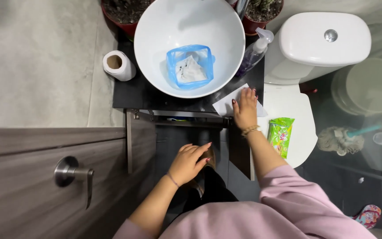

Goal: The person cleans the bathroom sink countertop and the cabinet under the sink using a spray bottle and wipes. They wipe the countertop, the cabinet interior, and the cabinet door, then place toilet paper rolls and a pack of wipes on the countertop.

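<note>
Standing at the right, a white toilet (319, 42), lid shut; jutting in from the left, a grey wooden door (27, 177) with its metal lever handle (69, 173).

Sitting on the black counter (133, 95), a round white basin (189, 44), filling most of the counter's top; hanging open below the counter's front edge, cabinet doors (140, 139).

Lying inside the basin, a blue plastic bag (189, 66) with white crumpled paper in it.

Lying at the counter's front right corner, a white sheet of paper (231, 105), partly overhanging toward the toilet lid; long axis running diagonally, from the front edge up and rightward toward the back.

Pressing flat on that paper, the right hand (245, 108), fingers together and pointing toward the basin; pinching nothing.

Reaching down in front of the open cabinet, the left hand (189, 161), fingers loosely together and slightly curled, pointing right; gripping anything or not, impossible to tell.

Resting on the toilet lid near its front edge, a green packet (280, 135); standing at the counter's left edge, a paper roll (118, 65); standing at the back right corner, a clear spray bottle (255, 51).
</note>
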